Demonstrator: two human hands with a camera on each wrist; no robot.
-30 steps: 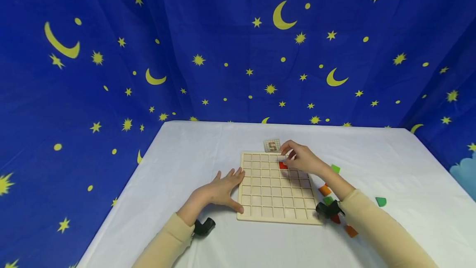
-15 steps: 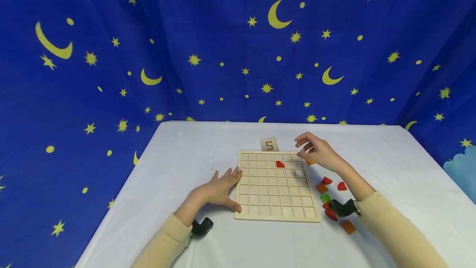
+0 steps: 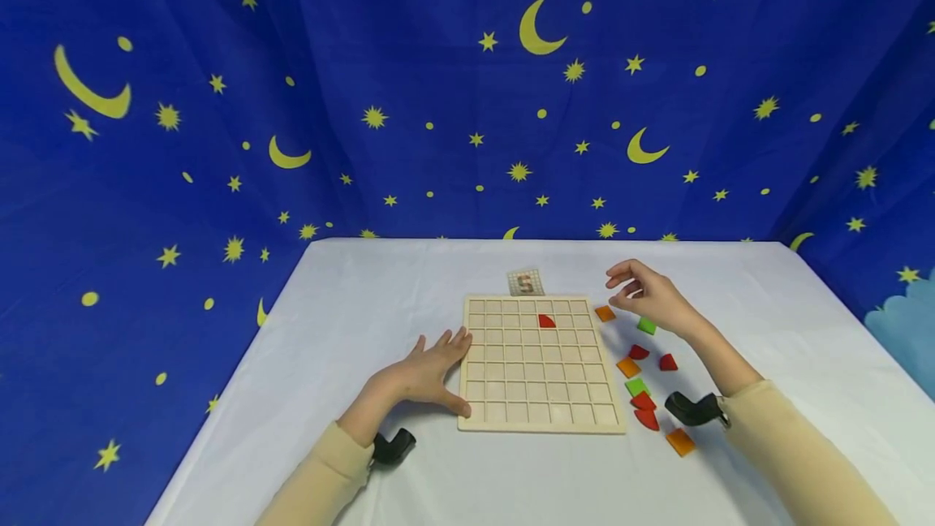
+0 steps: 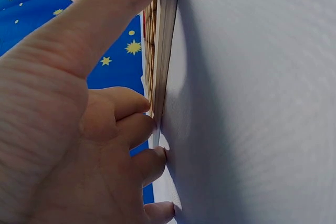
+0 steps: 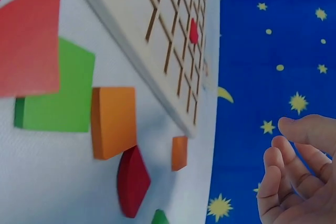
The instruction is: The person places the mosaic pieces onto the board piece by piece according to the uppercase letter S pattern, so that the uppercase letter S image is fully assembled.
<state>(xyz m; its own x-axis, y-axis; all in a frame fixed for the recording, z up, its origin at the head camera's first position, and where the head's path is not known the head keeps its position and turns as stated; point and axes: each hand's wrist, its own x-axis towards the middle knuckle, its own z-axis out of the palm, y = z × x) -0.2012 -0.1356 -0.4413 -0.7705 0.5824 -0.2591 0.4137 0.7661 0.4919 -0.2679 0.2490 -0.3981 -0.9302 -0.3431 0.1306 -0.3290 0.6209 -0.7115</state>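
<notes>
In the head view, the board is laid flat on the white cloth. Its 9 o'clock edge is touched by the thumb and fingertips of the left hand, whose fingers are spread and have nothing gripped. A red piece is seated in the grid, second row from the far edge, near 12 o'clock. The card is placed just past the board at 12 o'clock. The right hand is held at 2 o'clock, with fingers loosely bent. Below it are seen an orange square and a green square; more red, orange and green pieces are scattered from 3 to 4 o'clock. The blue curtain is hung behind.

In the left wrist view, the board is seen edge-on, with the thumb and fingertips laid along it. The right hand is glimpsed at 11 o'clock.

In the right wrist view, the right hand is seen at 4 o'clock, its thumb brought near the bent fingers and nothing held. A red quarter is seen over part of a green one; whether they touch cannot be told.
</notes>
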